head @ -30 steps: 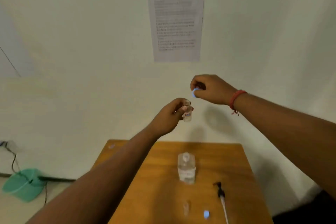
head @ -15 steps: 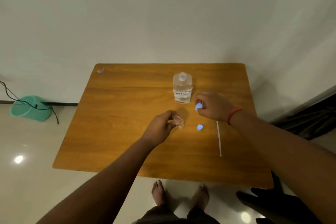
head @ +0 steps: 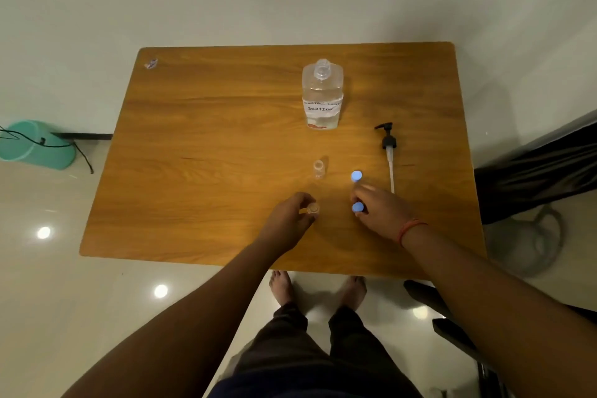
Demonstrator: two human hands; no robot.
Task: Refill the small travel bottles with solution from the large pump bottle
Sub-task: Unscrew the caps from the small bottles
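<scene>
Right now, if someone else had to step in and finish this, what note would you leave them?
Left hand: holds an uncapped small bottle upright on the table.
Right hand: pinches a blue cap just above the table.
Second small bottle, also uncapped, stands free further back; its blue cap lies to its right.
Large bottle stands open at the back, part full; its pump lies beside it on the right.
Done: everything opened.
Left: fill both small bottles (levels unclear), cap them, refit the pump.
</scene>
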